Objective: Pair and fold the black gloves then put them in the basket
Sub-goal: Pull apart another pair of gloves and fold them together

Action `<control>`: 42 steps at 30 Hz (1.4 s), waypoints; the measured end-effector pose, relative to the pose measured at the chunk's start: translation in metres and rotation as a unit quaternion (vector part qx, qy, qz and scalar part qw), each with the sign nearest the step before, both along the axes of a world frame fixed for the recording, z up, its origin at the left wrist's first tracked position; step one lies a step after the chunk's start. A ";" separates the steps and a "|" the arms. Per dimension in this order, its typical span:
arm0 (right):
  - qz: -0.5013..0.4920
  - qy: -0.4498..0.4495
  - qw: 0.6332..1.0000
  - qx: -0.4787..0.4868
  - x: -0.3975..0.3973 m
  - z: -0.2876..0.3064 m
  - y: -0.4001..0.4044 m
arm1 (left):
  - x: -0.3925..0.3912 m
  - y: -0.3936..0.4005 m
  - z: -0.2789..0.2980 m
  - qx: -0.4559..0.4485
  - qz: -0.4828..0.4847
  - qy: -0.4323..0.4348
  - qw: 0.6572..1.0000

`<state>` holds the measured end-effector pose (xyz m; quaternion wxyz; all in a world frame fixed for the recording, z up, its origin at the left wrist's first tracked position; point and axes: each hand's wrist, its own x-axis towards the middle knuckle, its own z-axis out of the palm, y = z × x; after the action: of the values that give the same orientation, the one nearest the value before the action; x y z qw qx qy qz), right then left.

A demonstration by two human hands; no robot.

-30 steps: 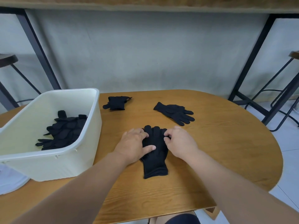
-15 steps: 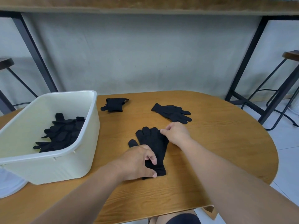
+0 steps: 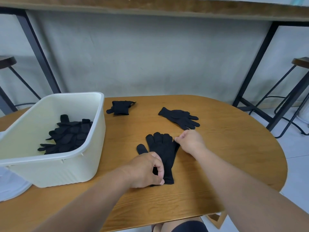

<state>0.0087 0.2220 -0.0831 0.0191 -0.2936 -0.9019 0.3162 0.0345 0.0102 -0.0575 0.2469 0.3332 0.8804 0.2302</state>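
A black glove pair (image 3: 161, 149) lies flat in the middle of the wooden table (image 3: 225, 156), fingers pointing away from me. My left hand (image 3: 145, 169) pinches its cuff end at the near side. My right hand (image 3: 189, 141) pinches the glove's right edge near the fingers. Another black glove (image 3: 179, 117) lies flat further back on the right. A folded black glove bundle (image 3: 120, 107) sits at the back, beside the basket. The cream plastic basket (image 3: 70, 166) on the left holds a heap of black gloves (image 3: 66, 134).
A white round object (image 3: 11, 186) pokes out from under the basket at the left edge. Black metal frame legs and stools stand behind the table on both sides. The table's rounded edge curves away on the right.
My left hand slid from the glove's palm down to its cuff and now pinches it. My right hand shifted to the glove's right edge near the fingers.
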 end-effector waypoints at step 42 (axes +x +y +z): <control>0.072 0.039 0.994 0.074 -0.029 -0.002 -0.028 | 0.006 -0.004 -0.010 0.093 0.050 0.031 0.994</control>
<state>-0.0201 0.1943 -0.0847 0.0528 -0.2136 -0.9401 0.2603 0.0403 0.0062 -0.0670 0.1758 0.3169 0.8778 0.3131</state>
